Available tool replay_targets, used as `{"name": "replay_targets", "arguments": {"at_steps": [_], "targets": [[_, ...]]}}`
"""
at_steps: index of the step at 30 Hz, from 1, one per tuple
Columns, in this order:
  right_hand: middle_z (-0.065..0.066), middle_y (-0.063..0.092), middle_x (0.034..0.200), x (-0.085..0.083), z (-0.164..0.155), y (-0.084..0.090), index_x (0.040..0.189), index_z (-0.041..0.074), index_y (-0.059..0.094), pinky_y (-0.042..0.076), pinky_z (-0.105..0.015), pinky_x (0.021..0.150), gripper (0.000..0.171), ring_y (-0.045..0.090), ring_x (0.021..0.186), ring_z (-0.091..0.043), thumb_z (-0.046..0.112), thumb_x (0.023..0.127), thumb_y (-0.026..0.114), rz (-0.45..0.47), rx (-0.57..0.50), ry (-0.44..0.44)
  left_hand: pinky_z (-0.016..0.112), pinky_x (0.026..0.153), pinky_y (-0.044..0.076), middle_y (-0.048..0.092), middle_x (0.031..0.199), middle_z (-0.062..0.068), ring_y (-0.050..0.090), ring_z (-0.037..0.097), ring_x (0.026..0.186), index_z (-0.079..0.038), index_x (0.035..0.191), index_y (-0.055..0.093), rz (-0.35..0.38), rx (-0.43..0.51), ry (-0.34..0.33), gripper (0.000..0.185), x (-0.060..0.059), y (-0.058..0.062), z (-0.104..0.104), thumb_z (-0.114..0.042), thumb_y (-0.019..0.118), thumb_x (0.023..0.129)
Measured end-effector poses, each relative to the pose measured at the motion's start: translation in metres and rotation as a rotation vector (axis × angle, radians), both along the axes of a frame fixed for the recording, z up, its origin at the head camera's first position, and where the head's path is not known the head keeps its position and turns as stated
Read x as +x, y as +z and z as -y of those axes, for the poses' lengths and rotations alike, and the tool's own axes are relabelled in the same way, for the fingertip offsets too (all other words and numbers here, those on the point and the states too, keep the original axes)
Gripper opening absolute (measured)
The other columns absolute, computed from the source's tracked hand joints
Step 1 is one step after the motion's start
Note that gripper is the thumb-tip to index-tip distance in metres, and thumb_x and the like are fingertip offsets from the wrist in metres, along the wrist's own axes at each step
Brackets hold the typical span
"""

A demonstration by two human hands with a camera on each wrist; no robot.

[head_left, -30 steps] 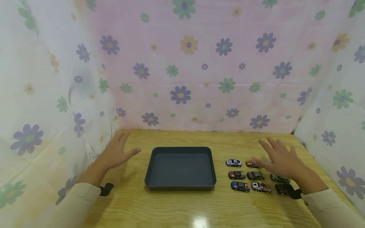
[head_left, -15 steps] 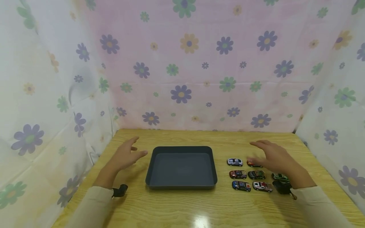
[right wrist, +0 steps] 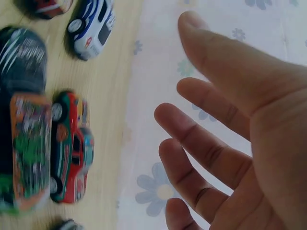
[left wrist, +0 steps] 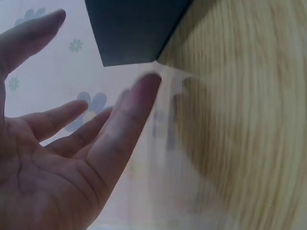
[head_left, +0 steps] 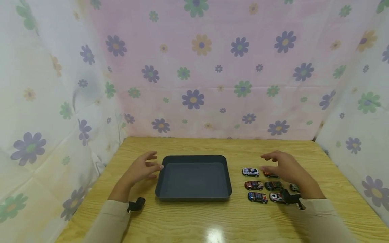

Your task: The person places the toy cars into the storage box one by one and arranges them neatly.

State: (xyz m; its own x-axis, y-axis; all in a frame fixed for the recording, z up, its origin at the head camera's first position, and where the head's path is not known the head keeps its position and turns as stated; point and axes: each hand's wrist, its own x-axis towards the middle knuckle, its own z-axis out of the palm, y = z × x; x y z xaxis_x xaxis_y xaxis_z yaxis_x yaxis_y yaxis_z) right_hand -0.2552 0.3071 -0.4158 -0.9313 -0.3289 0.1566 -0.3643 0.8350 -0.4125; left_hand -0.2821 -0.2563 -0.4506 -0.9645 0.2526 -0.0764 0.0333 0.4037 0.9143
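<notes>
Right hand (head_left: 284, 168) hovers above the toy cars, fingers spread and loosely bent, gripping nothing; the right wrist view confirms it, with the palm bare and the fingers (right wrist: 201, 143) apart. Directly beneath sits the orange-red car (head_left: 270, 174), half hidden by the hand. The white-and-blue car (head_left: 250, 172) is just to its left, with the dark red car (head_left: 254, 185) and the dark green car (head_left: 274, 185) in the row nearer the person.

The cars are parked tightly in a small grid, nearly touching. The risk, as I judge it, is that fingers this wide coming down will knock a neighbour and set it rolling on the smooth wooden table (head_left: 212, 216), or close on two cars at once. The wrist strap also hangs low over the white-and-red car (head_left: 278, 197) and could drag it.

Left hand (head_left: 140, 169) is relaxed and holds nothing, its fingertips almost at the left rim of the dark grey tray (head_left: 159, 189), which lies in the middle of the table with nothing in it. A careless nudge there could slide the tray sideways.
</notes>
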Motion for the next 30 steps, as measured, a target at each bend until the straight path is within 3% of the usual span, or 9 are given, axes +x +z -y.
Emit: {"name": "replay_targets", "arguments": {"at_steps": [4, 13, 23, 30], "targets": [[-0.017, 0.070, 0.128, -0.003, 0.005, -0.003, 0.134, 0.010, 0.070, 0.058, -0.056, 0.084, 0.047, 0.063, 0.113, -0.042, 0.033, 0.094, 0.078, 0.034, -0.047, -0.019, 0.045, 0.092, 0.062, 0.033, 0.163, 0.024, 0.039, 0.047, 0.147, -0.008, 0.163, 0.028, 0.042, 0.067, -0.041, 0.093, -0.002, -0.006, 0.001, -0.033, 0.082, 0.091], [-0.017, 0.072, 0.123, -0.008, 0.011, -0.013, 0.132, 0.007, 0.071, 0.057, -0.052, 0.082, 0.043, 0.062, 0.111, -0.040, 0.028, 0.095, 0.077, 0.099, -0.105, -0.019, 0.043, 0.094, 0.061, 0.044, 0.159, 0.019, 0.049, 0.039, 0.142, -0.007, 0.155, 0.044, 0.114, 0.118, -0.067, 0.075, -0.006, -0.017, -0.002, -0.026, 0.081, 0.093], [-0.018, 0.069, 0.127, -0.008, 0.019, -0.022, 0.129, 0.008, 0.074, 0.057, -0.059, 0.092, 0.036, 0.057, 0.123, -0.052, 0.023, 0.096, 0.076, 0.173, -0.135, -0.036, 0.041, 0.093, 0.061, 0.052, 0.154, 0.019, 0.057, 0.035, 0.135, -0.007, 0.154, 0.048, 0.131, 0.161, -0.060, 0.072, -0.008, -0.026, -0.003, -0.019, 0.081, 0.091], [-0.017, 0.070, 0.125, -0.008, 0.027, -0.025, 0.126, 0.010, 0.076, 0.057, -0.059, 0.089, 0.035, 0.060, 0.120, -0.048, 0.024, 0.095, 0.077, 0.196, -0.102, -0.071, 0.040, 0.093, 0.061, 0.051, 0.154, 0.019, 0.056, 0.033, 0.135, -0.009, 0.155, 0.047, 0.134, 0.174, -0.085, 0.074, -0.008, -0.029, -0.008, -0.020, 0.082, 0.091]]}}
